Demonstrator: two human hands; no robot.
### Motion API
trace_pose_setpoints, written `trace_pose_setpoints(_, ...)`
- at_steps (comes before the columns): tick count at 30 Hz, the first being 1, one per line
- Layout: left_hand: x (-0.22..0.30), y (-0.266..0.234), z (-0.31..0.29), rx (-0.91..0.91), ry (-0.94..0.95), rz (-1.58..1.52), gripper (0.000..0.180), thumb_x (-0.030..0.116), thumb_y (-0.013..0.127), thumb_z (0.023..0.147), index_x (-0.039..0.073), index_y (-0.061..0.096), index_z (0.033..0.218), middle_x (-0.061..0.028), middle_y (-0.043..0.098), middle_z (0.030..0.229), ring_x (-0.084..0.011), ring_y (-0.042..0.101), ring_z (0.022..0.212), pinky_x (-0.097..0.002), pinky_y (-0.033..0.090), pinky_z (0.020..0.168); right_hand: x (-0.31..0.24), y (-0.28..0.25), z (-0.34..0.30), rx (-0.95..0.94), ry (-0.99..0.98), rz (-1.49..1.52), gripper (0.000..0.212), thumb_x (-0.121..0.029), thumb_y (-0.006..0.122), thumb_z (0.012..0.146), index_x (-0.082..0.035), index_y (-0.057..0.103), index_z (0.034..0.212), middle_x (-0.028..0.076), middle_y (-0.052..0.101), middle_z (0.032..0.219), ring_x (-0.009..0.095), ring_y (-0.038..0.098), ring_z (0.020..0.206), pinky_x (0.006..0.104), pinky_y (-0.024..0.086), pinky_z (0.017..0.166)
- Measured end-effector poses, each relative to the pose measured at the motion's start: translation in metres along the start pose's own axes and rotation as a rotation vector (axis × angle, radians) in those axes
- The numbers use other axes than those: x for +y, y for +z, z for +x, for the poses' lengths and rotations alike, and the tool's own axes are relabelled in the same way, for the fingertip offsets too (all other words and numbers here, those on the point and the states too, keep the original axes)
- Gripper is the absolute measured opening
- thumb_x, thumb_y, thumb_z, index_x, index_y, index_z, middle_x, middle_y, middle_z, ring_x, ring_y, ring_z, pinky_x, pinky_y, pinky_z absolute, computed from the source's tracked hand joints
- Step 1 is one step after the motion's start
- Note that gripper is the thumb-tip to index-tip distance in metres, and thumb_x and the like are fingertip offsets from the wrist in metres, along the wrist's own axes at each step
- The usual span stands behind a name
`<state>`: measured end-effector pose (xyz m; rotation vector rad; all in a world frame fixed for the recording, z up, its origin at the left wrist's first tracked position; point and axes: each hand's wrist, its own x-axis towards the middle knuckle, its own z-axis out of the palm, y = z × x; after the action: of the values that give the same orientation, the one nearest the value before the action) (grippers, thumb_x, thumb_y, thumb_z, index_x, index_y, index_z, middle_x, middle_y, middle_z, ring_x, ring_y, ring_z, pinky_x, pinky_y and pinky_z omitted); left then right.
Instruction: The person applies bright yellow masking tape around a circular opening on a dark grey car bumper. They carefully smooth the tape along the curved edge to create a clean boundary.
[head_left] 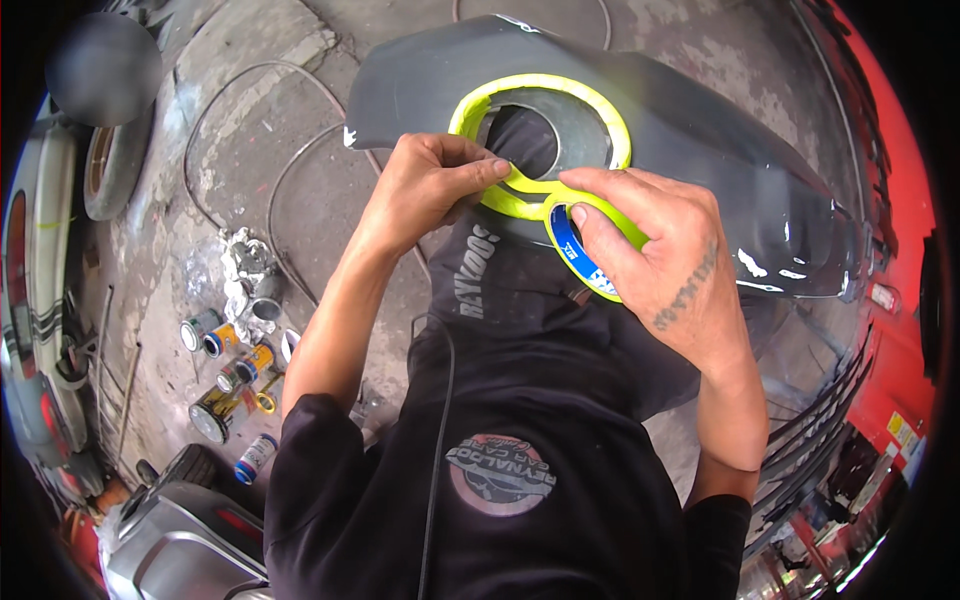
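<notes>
A dark grey vehicle body panel (690, 150) lies across my lap, with a round opening in it. Yellow-green masking tape (560, 84) lines the rim of that opening. In my right hand (655, 250) is a roll of the same tape (570, 235) with a blue core, gripped between thumb and fingers. My left hand (432, 185) pinches the tape strip near the opening's lower left, thumb against forefinger. Between the two hands a strip runs from the roll along the lower rim. Fingertips of both hands are close to the panel.
Several cans (240, 365) stand and lie on the concrete floor at the left, beside crumpled foil-like material (245, 255). A hose (275, 190) curls over the floor. Car parts (50, 280) line the far left; a red vehicle body (885, 370) borders the right.
</notes>
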<state>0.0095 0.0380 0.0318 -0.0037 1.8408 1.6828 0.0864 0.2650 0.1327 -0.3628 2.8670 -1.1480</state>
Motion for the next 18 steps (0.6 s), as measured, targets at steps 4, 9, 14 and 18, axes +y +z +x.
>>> trace_pose_setpoints(4,-0.004,0.005,0.008,0.058,0.049,-0.008,0.022,0.017,0.082,0.097,-0.005,0.081,0.101,-0.0002,0.066,0.071,-0.0054,0.054,0.057,-0.0247,0.036,0.049,0.003,-0.001,0.001,-0.009,0.029,0.022,0.024,-0.006,0.075,0.096,0.004,0.077,0.117,0.021,0.079,0.098,0.031,0.079,0.085,0.0365,0.059,0.078)
trace_pose_setpoints(9,-0.017,-0.001,0.016,0.144,0.225,0.261,0.022,0.014,0.080,0.095,-0.008,0.080,0.099,-0.0074,0.073,0.073,-0.0125,0.064,0.063,-0.0313,0.049,0.058,0.007,-0.006,-0.004,-0.061,0.088,0.035,0.022,-0.007,0.073,0.093,0.005,0.077,0.111,0.024,0.076,0.093,0.038,0.076,0.083,0.0427,0.057,0.076)
trace_pose_setpoints(14,-0.006,0.006,0.015,0.139,0.307,0.515,0.024,0.016,0.076,0.094,-0.006,0.080,0.101,-0.0187,0.078,0.081,-0.0255,0.076,0.074,-0.0394,0.057,0.071,0.011,-0.007,-0.004,-0.104,0.116,-0.005,0.018,-0.011,0.069,0.091,0.005,0.074,0.096,0.027,0.067,0.078,0.047,0.068,0.076,0.0513,0.054,0.071)
trace_pose_setpoints(18,0.005,0.006,0.016,0.098,0.268,0.724,0.030,0.022,0.071,0.096,-0.006,0.078,0.104,-0.0210,0.077,0.085,-0.0293,0.076,0.078,-0.0411,0.057,0.074,0.005,-0.010,0.000,-0.233,0.220,-0.060,0.026,-0.016,0.073,0.092,0.004,0.080,0.109,0.024,0.078,0.096,0.041,0.076,0.090,0.0456,0.059,0.085)
